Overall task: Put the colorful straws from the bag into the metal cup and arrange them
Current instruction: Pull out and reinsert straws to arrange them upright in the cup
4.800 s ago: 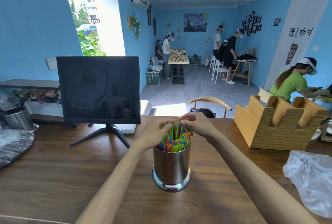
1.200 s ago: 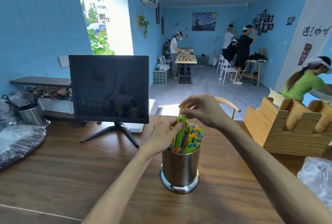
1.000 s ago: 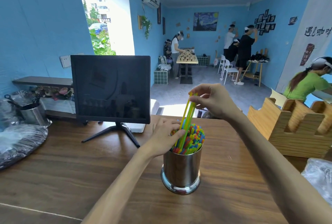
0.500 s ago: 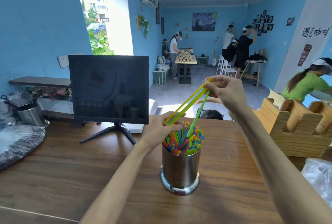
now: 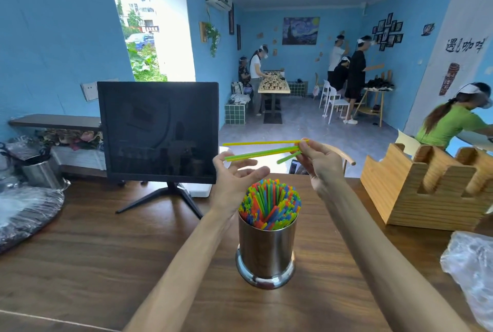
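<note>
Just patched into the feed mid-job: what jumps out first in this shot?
The shiny metal cup, packed with upright colorful straws, stands centre on the brown wooden table. Just above it, the right hand pinches a few loose yellow and green straws lying nearly level, their far ends by the open left hand. A dark blank monitor stands behind, to the left.

Both bare forearms reach forward from the bottom of the view, wrists raised. The right hand [image 5: 318, 161] is up high, thumb and fingertips pinching the ends of a few thin straws [image 5: 262, 152] that point left. The left hand [image 5: 234, 181] sits a little lower, palm turned up, fingers loosely spread, its fingertips right at the straws' free ends.
</note>
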Demonstrator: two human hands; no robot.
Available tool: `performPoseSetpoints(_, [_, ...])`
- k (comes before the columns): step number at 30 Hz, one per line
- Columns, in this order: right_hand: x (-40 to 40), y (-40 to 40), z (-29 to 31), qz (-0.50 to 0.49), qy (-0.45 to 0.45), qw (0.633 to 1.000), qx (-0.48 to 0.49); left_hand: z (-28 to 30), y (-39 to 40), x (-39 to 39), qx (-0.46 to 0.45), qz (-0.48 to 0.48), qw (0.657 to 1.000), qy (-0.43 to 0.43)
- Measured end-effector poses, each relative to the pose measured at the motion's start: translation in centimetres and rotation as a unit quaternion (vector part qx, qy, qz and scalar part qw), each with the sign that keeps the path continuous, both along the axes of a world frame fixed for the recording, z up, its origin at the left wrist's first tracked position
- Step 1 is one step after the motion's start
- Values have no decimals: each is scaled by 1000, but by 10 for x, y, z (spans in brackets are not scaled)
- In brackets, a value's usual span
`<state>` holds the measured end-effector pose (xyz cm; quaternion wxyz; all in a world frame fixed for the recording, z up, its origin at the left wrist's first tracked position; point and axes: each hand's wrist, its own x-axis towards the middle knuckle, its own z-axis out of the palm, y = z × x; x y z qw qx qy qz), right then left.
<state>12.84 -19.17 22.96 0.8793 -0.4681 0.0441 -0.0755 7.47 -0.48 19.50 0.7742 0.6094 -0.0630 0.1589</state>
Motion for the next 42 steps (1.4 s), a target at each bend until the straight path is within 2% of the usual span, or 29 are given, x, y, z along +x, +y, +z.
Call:
performPoseSetpoints(4, [-8, 13, -1, -5, 5, 999, 36, 3, -9, 0, 49, 11, 999, 5])
performPoseSetpoints(7, [-14, 23, -2, -7, 9, 999, 39, 6, -23, -2, 57, -30, 998, -24])
performPoseSetpoints(9, [-18, 28, -3, -4, 14, 999, 37, 8, -32, -1, 22, -40, 998, -44])
performPoseSetpoints(13, [-26, 32, -10, 29, 15, 997, 64, 15, -39, 4, -86, 0, 996, -38])
performPoseSetpoints(15, [-29, 32, -15, 40, 17, 996, 74, 17, -41, 7, -99, 36, 994, -31])
performPoseSetpoints(19, [-34, 28, -20, 68, 21, 997, 23, 25, -40, 8, -106, 63, 992, -39])
performPoseSetpoints(21, [-36, 22, -21, 100, 10, 994, -37, 29, -35, 7, -104, 53, 992, -48])
performPoseSetpoints(24, [-38, 12, -23, 144, -19, 960, -240, 36, -25, 6, -40, 39, 995, -85])
performPoseSetpoints(26, [-39, 7, -19, 148, -39, 935, -319, 38, -21, 7, 26, 9, 995, -96])
performPoseSetpoints(29, [-39, 5, -8, 138, -91, 913, -373, 37, -19, 7, 83, -50, 992, -77])
performPoseSetpoints(32, [-37, 8, 4, 126, -145, 910, -367, 29, -22, 3, 97, -94, 990, -29])
performPoseSetpoints(36, [-41, 16, 15, 176, -204, 890, -367, 15, -25, 0, 164, -125, 978, 25])
performPoseSetpoints(39, [-45, 22, 16, 159, -261, 860, -408, 12, -20, 3, 321, -113, 938, 70])
performPoseSetpoints(41, [-44, 26, 14, 111, -297, 821, -475, 11, -15, 6, 419, -92, 898, 93])
performPoseSetpoints(42, [-43, 27, 12, 94, -306, 799, -509, 11, -14, 6, 439, -71, 891, 95])
